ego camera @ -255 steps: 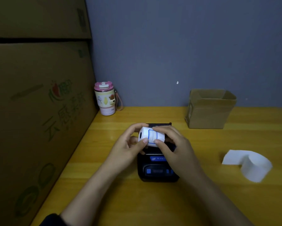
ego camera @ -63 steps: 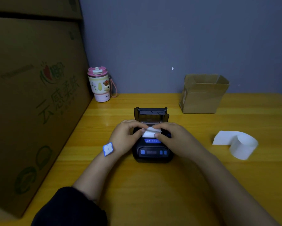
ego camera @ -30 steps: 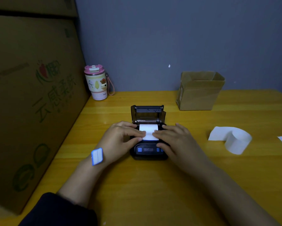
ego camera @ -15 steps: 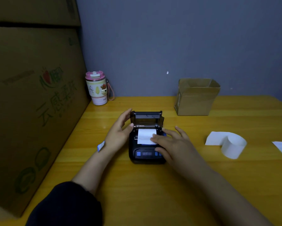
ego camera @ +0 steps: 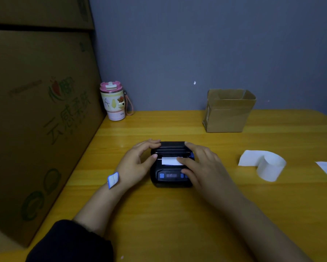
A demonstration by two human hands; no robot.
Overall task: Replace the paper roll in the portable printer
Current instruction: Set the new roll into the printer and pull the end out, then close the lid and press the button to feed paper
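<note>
The work surface is a yellow wooden table (ego camera: 177, 214) set against a grey-blue wall (ego camera: 196, 44), in dim light. The portable printer (ego camera: 171, 163) lies flat on the table between the two hands, its lid lowered.

Left hand (ego camera: 135, 163): fingers loosely spread and curved over the printer's left rear corner; thumb tip touching the left side, level with the paper slot. Right hand (ego camera: 200, 163): fingers apart and extended, resting on the printer's right top; one fingertip lies on the white paper strip (ego camera: 170, 160) emerging from the slot. Neither hand is clamped on anything.

Well right of the right-hand fingers lies a loose paper roll (ego camera: 268, 167). Beyond them stands a small cardboard box (ego camera: 226, 112). Beyond the left-hand fingers stands a pink-lidded cup (ego camera: 113, 101).
</note>
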